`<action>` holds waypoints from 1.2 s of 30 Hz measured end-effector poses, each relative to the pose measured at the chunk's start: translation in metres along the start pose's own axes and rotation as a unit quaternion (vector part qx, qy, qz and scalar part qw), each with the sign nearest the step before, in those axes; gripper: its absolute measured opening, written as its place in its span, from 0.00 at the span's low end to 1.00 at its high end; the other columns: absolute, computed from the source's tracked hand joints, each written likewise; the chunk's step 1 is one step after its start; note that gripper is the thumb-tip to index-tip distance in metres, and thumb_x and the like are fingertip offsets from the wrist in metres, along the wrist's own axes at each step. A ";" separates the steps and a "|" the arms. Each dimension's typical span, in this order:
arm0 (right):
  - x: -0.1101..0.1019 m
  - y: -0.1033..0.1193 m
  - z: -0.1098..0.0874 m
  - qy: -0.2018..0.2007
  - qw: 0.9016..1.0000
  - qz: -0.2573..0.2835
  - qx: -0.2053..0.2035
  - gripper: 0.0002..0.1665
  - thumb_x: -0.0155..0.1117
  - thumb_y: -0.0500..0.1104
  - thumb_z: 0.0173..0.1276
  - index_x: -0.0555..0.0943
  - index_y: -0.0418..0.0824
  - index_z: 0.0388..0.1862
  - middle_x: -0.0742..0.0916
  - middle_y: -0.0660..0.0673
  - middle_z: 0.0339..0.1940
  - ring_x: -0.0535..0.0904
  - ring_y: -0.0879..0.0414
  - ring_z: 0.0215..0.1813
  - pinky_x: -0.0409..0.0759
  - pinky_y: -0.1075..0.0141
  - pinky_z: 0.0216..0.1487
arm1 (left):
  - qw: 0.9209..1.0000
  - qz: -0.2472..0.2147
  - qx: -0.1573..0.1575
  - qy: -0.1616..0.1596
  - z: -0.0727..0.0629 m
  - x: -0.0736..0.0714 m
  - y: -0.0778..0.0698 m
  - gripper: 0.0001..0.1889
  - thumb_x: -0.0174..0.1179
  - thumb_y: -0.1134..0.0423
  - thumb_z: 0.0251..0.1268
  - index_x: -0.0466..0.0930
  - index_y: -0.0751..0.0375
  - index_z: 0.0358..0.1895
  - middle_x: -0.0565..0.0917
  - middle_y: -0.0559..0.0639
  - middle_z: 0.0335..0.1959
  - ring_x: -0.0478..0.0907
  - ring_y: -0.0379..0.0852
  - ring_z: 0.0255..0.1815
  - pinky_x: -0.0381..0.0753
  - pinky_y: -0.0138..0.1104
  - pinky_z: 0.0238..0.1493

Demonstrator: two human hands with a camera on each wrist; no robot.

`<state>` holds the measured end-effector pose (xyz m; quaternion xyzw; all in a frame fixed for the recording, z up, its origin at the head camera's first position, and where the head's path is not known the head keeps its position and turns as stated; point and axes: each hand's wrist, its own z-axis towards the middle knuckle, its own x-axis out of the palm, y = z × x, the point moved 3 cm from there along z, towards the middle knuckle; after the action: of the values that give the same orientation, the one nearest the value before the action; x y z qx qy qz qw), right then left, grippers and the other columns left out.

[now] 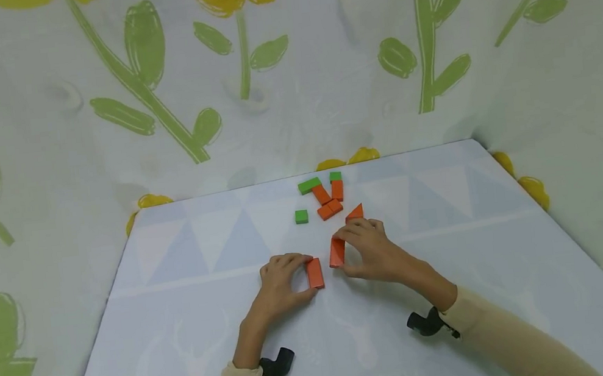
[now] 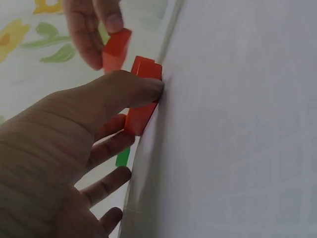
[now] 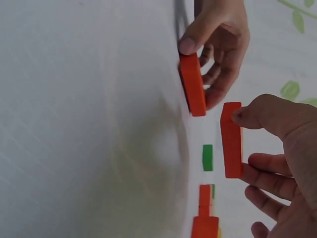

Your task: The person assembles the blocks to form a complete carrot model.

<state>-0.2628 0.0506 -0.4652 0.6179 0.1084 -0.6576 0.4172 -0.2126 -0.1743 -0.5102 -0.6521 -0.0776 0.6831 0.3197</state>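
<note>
Left hand (image 1: 277, 285) part-open, pinching 1 red block (image 1: 315, 273) | right hand (image 1: 371, 253) likewise, 1 matching block (image 1: 336, 253) | 3 green blocks (image 1: 309, 185)

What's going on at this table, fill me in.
A person's left hand pinches an orange-red rectangular block low at the pale patterned tabletop. The right hand holds a second orange-red rectangular block just to the right, raised off the surface, with a gap between the two. Farther back lie an orange-red triangular block, a green square-faced block and a cluster of orange-red and green blocks.
</note>
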 end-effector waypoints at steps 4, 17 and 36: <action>0.011 0.003 -0.004 0.010 1.000 -0.004 -0.018 0.30 0.76 0.54 0.58 0.81 0.46 0.58 0.83 0.51 0.56 0.68 0.50 0.65 0.61 0.43 0.62 | 1.000 -0.016 0.008 -0.012 -0.004 0.003 0.005 0.34 0.72 0.50 0.57 0.74 0.43 0.69 0.75 0.47 0.66 0.66 0.49 0.64 0.60 0.52 0.57; 0.022 0.012 -0.002 0.037 0.998 -0.005 -0.051 0.33 0.77 0.53 0.57 0.79 0.44 0.60 0.82 0.50 0.57 0.67 0.49 0.65 0.61 0.44 0.62 | 0.997 -0.034 0.052 -0.039 -0.009 0.004 0.011 0.25 0.69 0.51 0.62 0.80 0.47 0.64 0.77 0.42 0.65 0.66 0.47 0.65 0.58 0.51 0.56; 0.022 0.008 0.008 0.073 0.997 0.009 -0.013 0.33 0.75 0.51 0.60 0.77 0.44 0.63 0.80 0.48 0.63 0.67 0.46 0.68 0.63 0.41 0.61 | 0.995 -0.043 0.076 -0.044 -0.008 0.003 0.013 0.22 0.71 0.52 0.62 0.84 0.46 0.60 0.79 0.44 0.63 0.68 0.50 0.63 0.62 0.56 0.60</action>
<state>-0.2611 0.0309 -0.4805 0.6596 0.1420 -0.6054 0.4222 -0.2092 -0.1852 -0.5205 -0.5912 -0.0674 0.7009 0.3933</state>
